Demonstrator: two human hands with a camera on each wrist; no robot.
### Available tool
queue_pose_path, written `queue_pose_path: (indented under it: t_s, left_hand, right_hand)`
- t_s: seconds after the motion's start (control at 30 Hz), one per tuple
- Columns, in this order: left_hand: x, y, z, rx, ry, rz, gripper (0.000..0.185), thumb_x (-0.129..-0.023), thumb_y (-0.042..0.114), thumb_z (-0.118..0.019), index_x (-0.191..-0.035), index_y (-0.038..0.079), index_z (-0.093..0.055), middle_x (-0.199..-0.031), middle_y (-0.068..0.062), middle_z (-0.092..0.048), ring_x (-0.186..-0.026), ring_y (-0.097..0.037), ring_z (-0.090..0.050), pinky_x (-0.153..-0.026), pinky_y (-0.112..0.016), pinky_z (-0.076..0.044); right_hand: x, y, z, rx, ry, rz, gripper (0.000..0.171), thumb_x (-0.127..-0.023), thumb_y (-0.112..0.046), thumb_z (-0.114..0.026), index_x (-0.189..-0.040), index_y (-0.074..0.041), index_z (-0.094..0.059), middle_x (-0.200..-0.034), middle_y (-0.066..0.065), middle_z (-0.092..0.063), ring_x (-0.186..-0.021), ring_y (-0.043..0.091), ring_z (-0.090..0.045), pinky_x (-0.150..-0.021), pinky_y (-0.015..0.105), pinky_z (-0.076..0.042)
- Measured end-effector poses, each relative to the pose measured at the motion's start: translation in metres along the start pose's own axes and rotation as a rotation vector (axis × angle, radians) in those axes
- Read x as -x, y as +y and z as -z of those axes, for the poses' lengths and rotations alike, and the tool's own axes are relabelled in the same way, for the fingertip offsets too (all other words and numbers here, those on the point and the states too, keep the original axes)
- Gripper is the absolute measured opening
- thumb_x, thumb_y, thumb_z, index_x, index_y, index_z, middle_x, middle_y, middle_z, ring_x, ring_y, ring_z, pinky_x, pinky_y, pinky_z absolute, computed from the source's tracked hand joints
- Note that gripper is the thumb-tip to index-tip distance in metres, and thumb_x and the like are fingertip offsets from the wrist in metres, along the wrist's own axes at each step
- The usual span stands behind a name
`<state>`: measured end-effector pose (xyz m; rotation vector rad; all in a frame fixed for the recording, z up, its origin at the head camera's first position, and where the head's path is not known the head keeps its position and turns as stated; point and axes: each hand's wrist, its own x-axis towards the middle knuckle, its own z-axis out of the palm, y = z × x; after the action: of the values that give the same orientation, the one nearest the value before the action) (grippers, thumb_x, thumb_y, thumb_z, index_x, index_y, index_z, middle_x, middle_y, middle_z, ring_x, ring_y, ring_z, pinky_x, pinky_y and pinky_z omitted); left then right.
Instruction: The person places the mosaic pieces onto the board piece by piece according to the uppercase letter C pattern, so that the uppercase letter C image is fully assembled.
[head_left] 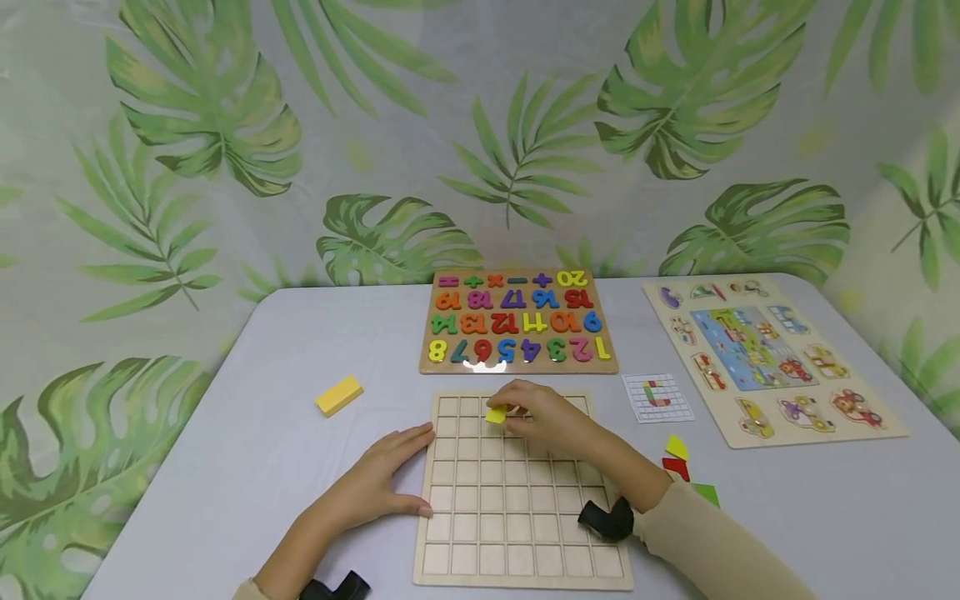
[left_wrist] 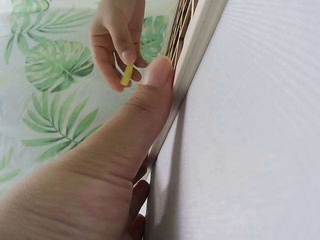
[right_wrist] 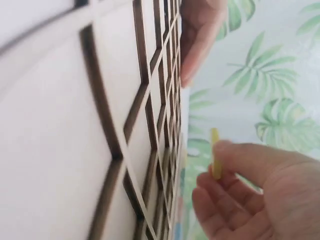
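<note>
1. Presently, two bare hands are over one wooden grid board (head_left: 517, 533), a flat pale panel of shallow square cells lying on the grey table (head_left: 225, 467).
2. Right hand (head_left: 551, 417): fingers curled, pinching one small thin yellow tile (head_left: 496, 415) between thumb and fingertips above the board's far rows. The wrist views show the tile edge-on; whether it touches the board cannot be told.
3. Left hand (head_left: 378, 483): fingers straight and relaxed, lying flat on the table with the thumb pressed against the board's left edge; it grips nothing.
4. One yellow rectangular block (head_left: 339, 395) lies alone on the table, well apart to the left of the board.
5. Three loose flat pieces sit just right of the right forearm: one yellow (head_left: 677, 447), one red (head_left: 677, 468), one green (head_left: 706, 493), partly hidden by the sleeve.
6. One small pattern card (head_left: 657, 397) with a printed grid lies near the board's far right corner.
7. One number puzzle (head_left: 517, 321), a wooden tray of coloured numerals and signs, lies beyond the grid board.
8. One picture puzzle (head_left: 772, 358) with vehicle shapes lies at the far right.
9. A leaf-print backdrop (head_left: 225, 150) stands behind the table.
</note>
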<state>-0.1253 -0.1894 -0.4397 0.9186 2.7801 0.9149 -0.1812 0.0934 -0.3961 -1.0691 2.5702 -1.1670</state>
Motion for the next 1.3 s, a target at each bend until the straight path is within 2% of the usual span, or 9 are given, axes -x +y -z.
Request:
queue_pose_path:
  t_s: [0.13, 0.27, 0.43, 0.7, 1.0, 1.13, 1.3]
  left_hand:
    - [0.000, 0.000, -0.001, -0.008, -0.006, 0.014, 0.098, -0.061, 0.061, -0.066, -0.137, 0.009, -0.037, -0.143, 0.002, -0.030, -0.129, -0.018, -0.026, -0.108, -0.036, -0.015]
    - [0.000, 0.001, 0.000, -0.006, -0.009, 0.010, 0.098, -0.061, 0.061, -0.066, -0.137, 0.007, -0.037, -0.143, 0.000, -0.030, -0.129, -0.020, -0.026, -0.108, -0.038, -0.015]
    - [0.001, 0.002, 0.000, -0.006, -0.009, 0.018, 0.098, -0.061, 0.061, -0.066, -0.138, 0.007, -0.036, -0.143, -0.001, -0.030, -0.129, -0.020, -0.026, -0.107, -0.039, -0.015]
    - [0.001, 0.001, -0.001, -0.009, 0.026, -0.023, 0.096, -0.062, 0.059, -0.067, -0.136, 0.004, -0.038, -0.142, -0.006, -0.033, -0.128, -0.026, -0.030, -0.105, -0.045, -0.019]
    - [0.000, 0.002, 0.000, 0.001, 0.020, -0.010, 0.096, -0.062, 0.059, -0.067, -0.136, 0.006, -0.038, -0.142, -0.004, -0.032, -0.128, -0.024, -0.028, -0.106, -0.043, -0.018]
    - [0.000, 0.002, -0.001, 0.005, 0.016, -0.009, 0.096, -0.062, 0.058, -0.067, -0.137, 0.006, -0.037, -0.142, -0.005, -0.032, -0.128, -0.025, -0.028, -0.106, -0.043, -0.017]
    - [0.001, 0.002, 0.000, 0.012, 0.006, 0.000, 0.095, -0.063, 0.058, -0.066, -0.137, 0.006, -0.037, -0.143, -0.005, -0.031, -0.129, -0.026, -0.027, -0.106, -0.045, -0.017]
  right_hand:
    - [-0.004, 0.011, -0.011, 0.041, -0.045, -0.012, 0.026, -0.084, -0.010, -0.063, -0.110, -0.008, -0.062, -0.108, -0.002, -0.058, -0.096, 0.011, -0.054, -0.080, 0.023, -0.047]
    - [-0.005, 0.015, -0.018, 0.084, -0.058, -0.015, 0.023, -0.085, -0.011, -0.062, -0.107, -0.011, -0.063, -0.108, -0.005, -0.058, -0.100, 0.010, -0.052, -0.084, 0.026, -0.045]
    - [-0.005, 0.017, -0.019, 0.046, -0.041, -0.061, 0.023, -0.085, -0.012, -0.061, -0.108, -0.014, -0.063, -0.107, -0.007, -0.057, -0.097, 0.008, -0.051, -0.083, 0.026, -0.045]
    - [-0.003, 0.018, -0.020, 0.023, 0.024, -0.089, 0.021, -0.082, -0.013, -0.065, -0.102, -0.009, -0.062, -0.101, -0.003, -0.054, -0.086, 0.010, -0.050, -0.075, 0.025, -0.047]
    - [-0.003, 0.018, -0.020, -0.015, 0.013, -0.103, 0.016, -0.082, -0.011, -0.065, -0.099, -0.013, -0.065, -0.104, -0.004, -0.053, -0.089, 0.009, -0.050, -0.077, 0.028, -0.046]
    - [-0.002, 0.017, -0.017, -0.032, -0.026, -0.119, 0.020, -0.082, -0.011, -0.065, -0.102, -0.013, -0.063, -0.108, -0.003, -0.052, -0.093, 0.011, -0.049, -0.081, 0.030, -0.045]
    - [0.004, 0.010, -0.007, -0.066, -0.056, -0.145, 0.034, -0.083, -0.014, -0.065, -0.116, -0.009, -0.057, -0.115, 0.001, -0.052, -0.102, 0.017, -0.050, -0.088, 0.034, -0.043]
